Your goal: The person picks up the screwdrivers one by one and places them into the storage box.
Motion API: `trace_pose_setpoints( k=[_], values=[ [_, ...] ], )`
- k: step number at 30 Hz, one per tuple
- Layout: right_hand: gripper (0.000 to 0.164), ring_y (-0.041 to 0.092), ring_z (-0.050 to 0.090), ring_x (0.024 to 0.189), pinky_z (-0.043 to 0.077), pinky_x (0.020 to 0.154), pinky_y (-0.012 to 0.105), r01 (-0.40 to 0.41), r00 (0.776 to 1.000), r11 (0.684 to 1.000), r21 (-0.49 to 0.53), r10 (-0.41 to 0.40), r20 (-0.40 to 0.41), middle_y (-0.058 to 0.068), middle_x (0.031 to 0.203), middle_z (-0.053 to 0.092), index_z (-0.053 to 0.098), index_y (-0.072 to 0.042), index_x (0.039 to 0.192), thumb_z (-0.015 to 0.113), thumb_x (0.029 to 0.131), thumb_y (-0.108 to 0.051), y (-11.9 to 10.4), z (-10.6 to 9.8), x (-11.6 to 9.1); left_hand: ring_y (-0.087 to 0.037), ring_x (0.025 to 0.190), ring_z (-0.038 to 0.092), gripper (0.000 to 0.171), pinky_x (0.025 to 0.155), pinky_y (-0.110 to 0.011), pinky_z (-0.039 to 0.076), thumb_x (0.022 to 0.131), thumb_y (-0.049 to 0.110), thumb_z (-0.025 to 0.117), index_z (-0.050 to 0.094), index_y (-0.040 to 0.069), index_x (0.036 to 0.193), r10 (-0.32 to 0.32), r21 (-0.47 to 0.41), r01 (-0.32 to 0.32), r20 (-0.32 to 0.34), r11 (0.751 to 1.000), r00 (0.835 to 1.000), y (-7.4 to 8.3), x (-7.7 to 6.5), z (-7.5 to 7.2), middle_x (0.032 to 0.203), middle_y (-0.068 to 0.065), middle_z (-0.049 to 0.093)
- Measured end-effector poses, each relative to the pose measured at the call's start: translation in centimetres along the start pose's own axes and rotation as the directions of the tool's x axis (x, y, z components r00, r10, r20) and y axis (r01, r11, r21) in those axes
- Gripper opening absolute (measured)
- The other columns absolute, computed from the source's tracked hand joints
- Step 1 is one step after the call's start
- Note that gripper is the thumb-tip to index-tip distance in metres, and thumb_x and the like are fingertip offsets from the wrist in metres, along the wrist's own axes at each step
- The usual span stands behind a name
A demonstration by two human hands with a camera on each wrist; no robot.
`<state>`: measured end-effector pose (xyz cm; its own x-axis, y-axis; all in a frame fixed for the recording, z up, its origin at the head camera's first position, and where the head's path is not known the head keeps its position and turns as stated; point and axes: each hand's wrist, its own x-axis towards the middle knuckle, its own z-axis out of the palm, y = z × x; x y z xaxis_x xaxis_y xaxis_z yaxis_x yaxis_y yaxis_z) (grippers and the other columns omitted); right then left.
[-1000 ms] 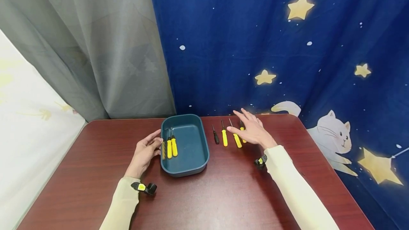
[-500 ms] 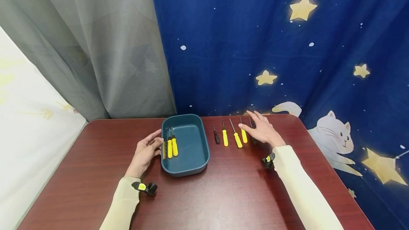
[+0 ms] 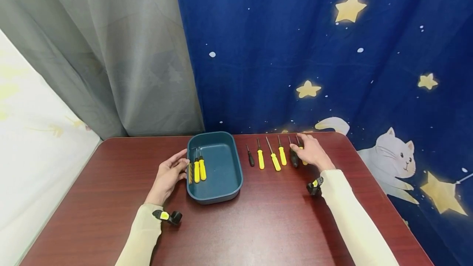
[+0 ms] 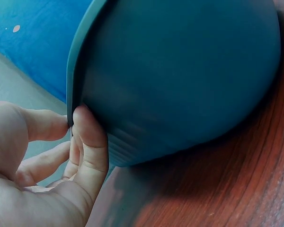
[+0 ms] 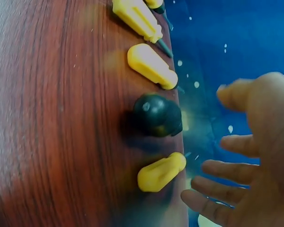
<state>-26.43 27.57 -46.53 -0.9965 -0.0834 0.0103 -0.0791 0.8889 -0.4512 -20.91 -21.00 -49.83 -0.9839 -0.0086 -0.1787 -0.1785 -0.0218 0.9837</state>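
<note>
At a teal box (image 3: 216, 201), my left hand (image 3: 167, 180) pinches the left rim between thumb and fingers; the left wrist view shows the rim (image 4: 75, 61) in that pinch. Inside lie two yellow-handled screwdrivers (image 3: 202, 170). A row of several screwdrivers lies right of the box, from a small black one (image 3: 251, 159) to yellow ones (image 3: 275, 162). My right hand (image 3: 311, 153) hovers over the row's right end with fingers spread. Below it are a thick black-handled screwdriver (image 5: 154, 113) and a yellow-handled one (image 5: 161, 172), partly covered in the head view.
The reddish-brown wooden table (image 3: 229, 237) ends at a back edge close behind the tools. Grey curtain (image 3: 151, 73) and blue star curtain (image 3: 258, 52) hang behind it. A dull yellow patch shows along the box's left inner wall, perhaps a reflection.
My right hand has moved right along the row, uncovering the yellow screwdrivers and then the thick black one. My left hand and the box have stayed in place.
</note>
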Motion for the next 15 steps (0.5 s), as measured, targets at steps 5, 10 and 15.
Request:
trace_pose_setpoints(
  k=[5,10,15],
  values=[
    [0.055,0.046,0.052,0.131,0.041,0.114,0.06,-0.033,0.999,0.999,-0.005,0.033,-0.028,0.032,0.141,0.052,0.048,0.008,0.146,0.057,0.101,-0.022,0.74,0.32,-0.06,-0.007,0.08,0.059,0.05,0.065,-0.019,0.056,0.104,0.017,0.061,0.049,0.018,0.153,-0.002,-0.004,0.002,0.004,1.0,1.0,0.06,0.06,0.0,0.107,-0.002,0.064],
    [0.049,0.044,0.059,0.118,0.048,0.106,0.058,-0.043,0.998,0.999,-0.023,0.042,-0.045,0.032,0.127,0.061,0.055,0.011,0.138,0.059,0.098,-0.016,1.09,0.39,0.04,-0.007,0.08,0.059,0.05,0.065,-0.02,0.056,0.104,0.017,0.061,0.049,0.018,0.153,-0.002,-0.007,0.002,0.003,1.0,1.0,0.17,0.05,0.02,0.108,-0.002,0.063],
    [0.046,0.04,0.063,0.107,0.052,0.099,0.056,-0.07,0.997,0.997,-0.02,0.069,-0.039,0.03,0.117,0.066,0.057,0.01,0.136,0.06,0.097,-0.016,1.11,0.59,0.19,-0.007,0.08,0.059,0.05,0.065,-0.019,0.056,0.104,0.018,0.062,0.05,0.019,0.153,-0.016,-0.003,0.016,-0.001,1.0,1.0,0.28,-0.1,-0.04,0.108,-0.001,0.064]
  ],
)
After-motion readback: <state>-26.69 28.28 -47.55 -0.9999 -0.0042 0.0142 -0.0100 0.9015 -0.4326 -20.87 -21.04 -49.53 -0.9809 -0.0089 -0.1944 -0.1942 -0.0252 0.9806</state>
